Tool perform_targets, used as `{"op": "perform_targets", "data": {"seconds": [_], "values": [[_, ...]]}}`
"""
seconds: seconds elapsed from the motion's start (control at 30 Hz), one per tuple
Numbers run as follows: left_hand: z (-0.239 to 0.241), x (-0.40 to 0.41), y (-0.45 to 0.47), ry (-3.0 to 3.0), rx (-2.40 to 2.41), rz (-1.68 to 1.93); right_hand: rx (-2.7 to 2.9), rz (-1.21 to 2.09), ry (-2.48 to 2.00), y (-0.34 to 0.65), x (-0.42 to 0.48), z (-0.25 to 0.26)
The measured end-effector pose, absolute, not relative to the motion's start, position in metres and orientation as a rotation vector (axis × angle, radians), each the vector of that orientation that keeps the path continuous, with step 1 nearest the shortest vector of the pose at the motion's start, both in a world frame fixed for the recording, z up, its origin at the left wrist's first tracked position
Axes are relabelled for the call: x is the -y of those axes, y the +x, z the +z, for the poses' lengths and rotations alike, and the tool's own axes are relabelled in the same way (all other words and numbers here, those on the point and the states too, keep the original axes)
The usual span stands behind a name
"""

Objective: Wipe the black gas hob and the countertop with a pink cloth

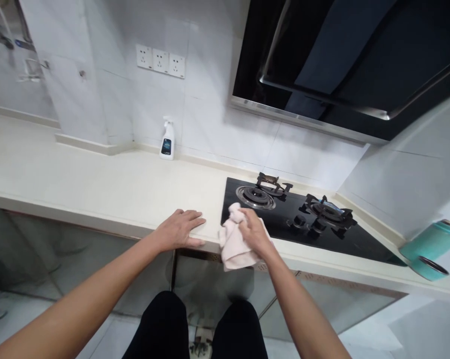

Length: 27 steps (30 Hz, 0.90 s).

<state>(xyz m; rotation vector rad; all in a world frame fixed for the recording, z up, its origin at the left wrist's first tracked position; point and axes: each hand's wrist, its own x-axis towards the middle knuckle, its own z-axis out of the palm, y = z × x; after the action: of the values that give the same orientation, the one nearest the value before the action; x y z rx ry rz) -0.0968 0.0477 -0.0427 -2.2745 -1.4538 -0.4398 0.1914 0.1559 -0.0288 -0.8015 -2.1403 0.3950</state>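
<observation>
My right hand (255,232) grips a pale pink cloth (232,245) at the front left corner of the black glass gas hob (359,239). Part of the cloth hangs over the counter's front edge. My left hand (180,229) lies flat on the cream countertop (97,184) just left of the hob, fingers stretched out toward the right, holding nothing. The hob has two burners (255,195) with black pan supports and two knobs (298,219) between them.
A white spray bottle (167,139) stands against the tiled wall at the back of the counter. A black range hood (340,65) hangs over the hob. Two teal canisters (430,249) lie at the right. Three wall sockets (160,61) sit above the bottle.
</observation>
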Motion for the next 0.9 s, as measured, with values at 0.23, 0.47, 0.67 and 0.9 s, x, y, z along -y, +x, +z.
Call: {"op": "perform_targets", "data": {"seconds": [0.23,0.47,0.67,0.9], "values": [[-0.045,-0.047,-0.093,-2.297,1.517,-0.430,1.975,0.153,-1.399,0.281,-0.217,-0.003],[-0.046,-0.050,-0.092,-2.323,1.521,-0.422,2.308,0.106,-1.763,0.225,-0.207,-0.019],[-0.049,-0.048,-0.094,-2.312,1.550,-0.421,2.569,0.155,-1.478,0.130,-0.210,-0.004],[-0.046,-0.045,-0.098,-2.334,1.583,-0.545,2.640,0.184,-1.211,0.103,-0.170,-0.006]]}}
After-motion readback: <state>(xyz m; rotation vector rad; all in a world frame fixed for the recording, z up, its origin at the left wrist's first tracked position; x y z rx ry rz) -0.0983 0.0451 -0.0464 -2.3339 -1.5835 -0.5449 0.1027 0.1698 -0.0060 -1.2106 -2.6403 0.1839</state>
